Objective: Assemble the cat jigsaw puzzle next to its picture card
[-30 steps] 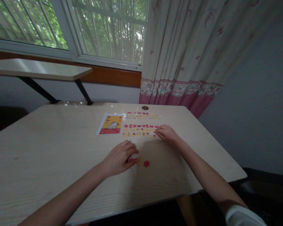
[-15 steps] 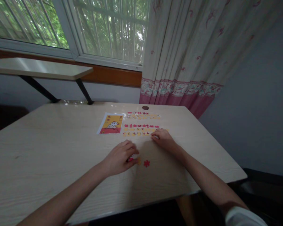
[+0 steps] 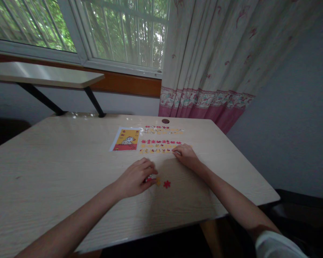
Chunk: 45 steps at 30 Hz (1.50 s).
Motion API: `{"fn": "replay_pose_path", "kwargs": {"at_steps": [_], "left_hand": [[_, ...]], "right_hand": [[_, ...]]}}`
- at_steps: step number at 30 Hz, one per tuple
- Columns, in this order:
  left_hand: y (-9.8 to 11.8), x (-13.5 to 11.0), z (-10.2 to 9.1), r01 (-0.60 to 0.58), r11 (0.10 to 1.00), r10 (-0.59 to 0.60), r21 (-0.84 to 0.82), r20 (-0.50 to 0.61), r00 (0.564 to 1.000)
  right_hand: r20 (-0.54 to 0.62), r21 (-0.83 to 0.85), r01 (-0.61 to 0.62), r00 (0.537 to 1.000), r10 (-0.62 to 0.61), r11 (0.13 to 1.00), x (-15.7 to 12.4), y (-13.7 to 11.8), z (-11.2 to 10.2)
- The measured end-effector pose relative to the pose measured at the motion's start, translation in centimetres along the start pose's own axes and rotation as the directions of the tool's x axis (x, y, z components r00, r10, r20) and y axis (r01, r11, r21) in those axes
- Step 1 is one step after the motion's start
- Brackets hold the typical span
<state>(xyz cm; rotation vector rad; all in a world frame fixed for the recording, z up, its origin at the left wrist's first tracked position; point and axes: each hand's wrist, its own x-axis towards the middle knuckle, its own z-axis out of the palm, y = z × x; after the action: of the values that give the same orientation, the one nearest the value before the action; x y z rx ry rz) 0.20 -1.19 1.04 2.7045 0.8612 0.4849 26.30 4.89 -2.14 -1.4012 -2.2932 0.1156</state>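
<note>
My left hand [image 3: 137,177] is curled on the table, thumb and fingers around a few jigsaw puzzle pieces [image 3: 151,177] in white, red and yellow, which the fingers partly cover. Just right of its thumb lies a single red puzzle piece [image 3: 167,184]. My right hand [image 3: 187,156] rests farther off, its fingertips pinched together at the right end of the nearest row of yellow puzzle pieces [image 3: 157,151]; the piece under them is mostly hidden. Behind that row runs a row of red puzzle pieces [image 3: 161,142].
A picture sheet [image 3: 126,139] with a white cartoon animal lies left of the rows. More puzzle pieces [image 3: 164,132] are lined up farther back, near a round cable hole [image 3: 165,121]. A raised shelf [image 3: 48,75] stands at the back left; a curtain [image 3: 204,71] hangs behind the table.
The view has shifted slightly. My left hand keeps its place around the pieces, and my right fingertips stay at the row's end with hardly any movement.
</note>
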Motion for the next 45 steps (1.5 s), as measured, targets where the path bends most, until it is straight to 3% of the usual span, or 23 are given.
{"fn": "replay_pose_path", "kwargs": {"at_steps": [6,10,12,21,28,33,40,42,45], "left_hand": [[0.3,-0.1,0.4,-0.016,1.0,0.017,-0.017,0.045,0.999],[0.1,-0.1,0.8,-0.018,1.0,0.019,-0.02,0.04,0.999],[-0.1,0.0,0.8,-0.02,0.998,0.023,-0.052,0.048,0.999],[0.2,0.1,0.6,0.028,0.992,-0.018,-0.121,0.081,0.997],[0.1,-0.2,0.5,0.051,0.999,-0.051,-0.001,-0.001,0.999],[-0.3,-0.1,0.7,0.041,0.998,-0.041,-0.037,-0.011,0.999],[-0.2,0.1,0.5,0.07,0.975,-0.079,-0.212,-0.032,0.996],[-0.2,0.3,0.6,0.116,0.941,-0.152,-0.318,-0.092,0.984],[-0.7,0.5,1.0,0.215,0.811,-0.355,-0.544,-0.166,0.92]], "right_hand": [[-0.092,0.013,0.132,0.987,-0.13,0.991,-0.6,-0.9,-0.6],[0.045,0.084,0.373,0.925,-0.377,0.924,-1.4,-2.8,-1.3],[0.083,0.107,0.426,0.897,-0.435,0.899,-1.7,-3.7,-1.5],[0.112,0.102,0.447,0.882,-0.457,0.889,-1.8,-4.0,-1.0],[0.11,0.081,0.429,0.893,-0.435,0.9,-1.8,-4.4,-1.6],[0.103,0.079,0.438,0.89,-0.444,0.896,-2.0,-4.5,-1.6],[0.064,0.072,0.483,0.871,-0.487,0.873,-2.3,-4.6,-1.2],[0.026,0.072,0.474,0.879,-0.477,0.878,-2.3,-4.7,-1.1],[-0.074,0.069,0.46,0.887,-0.455,0.885,-2.3,-5.0,-0.7]]}}
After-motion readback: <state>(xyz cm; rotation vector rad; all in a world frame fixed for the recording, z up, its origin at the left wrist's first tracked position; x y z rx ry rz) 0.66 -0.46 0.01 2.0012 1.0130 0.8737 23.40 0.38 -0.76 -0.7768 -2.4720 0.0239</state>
